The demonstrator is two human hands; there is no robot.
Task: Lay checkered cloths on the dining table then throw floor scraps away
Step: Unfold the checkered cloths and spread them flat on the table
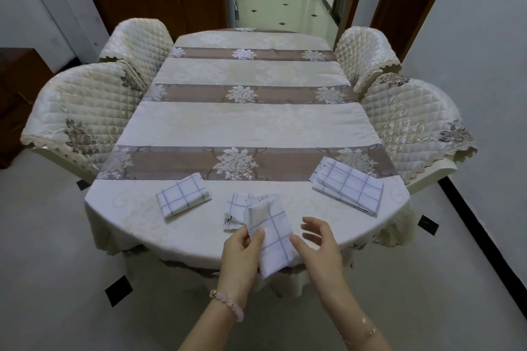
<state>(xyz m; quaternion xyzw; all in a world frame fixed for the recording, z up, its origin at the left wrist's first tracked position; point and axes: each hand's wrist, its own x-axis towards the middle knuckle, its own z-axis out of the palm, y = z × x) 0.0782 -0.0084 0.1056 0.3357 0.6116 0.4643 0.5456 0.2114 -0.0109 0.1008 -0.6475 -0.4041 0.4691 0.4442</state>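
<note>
A folded checkered cloth (272,236) at the dining table's (199,239) near edge is pinched by the left hand (241,248), while the right hand (319,242) hovers open beside it.

Dim, soft, even light; glare on the far hallway floor (281,6); wide-angle bending at edges.

surface: the dining table (242,125) in front of me, oval, under a cream and taupe striped tablecloth (199,239) with white flowers, draping over the near edge.
left cloth: a folded checkered cloth (183,195) lies flat near the front edge.
middle cloth: a smaller crumpled checkered piece (235,209) sits just beside the one I hold.
right cloth: a folded stack of checkered cloths (349,185) rests across the taupe band, well apart from the others.
floor: pale tiles (48,279) with small dark diamonds.
</note>
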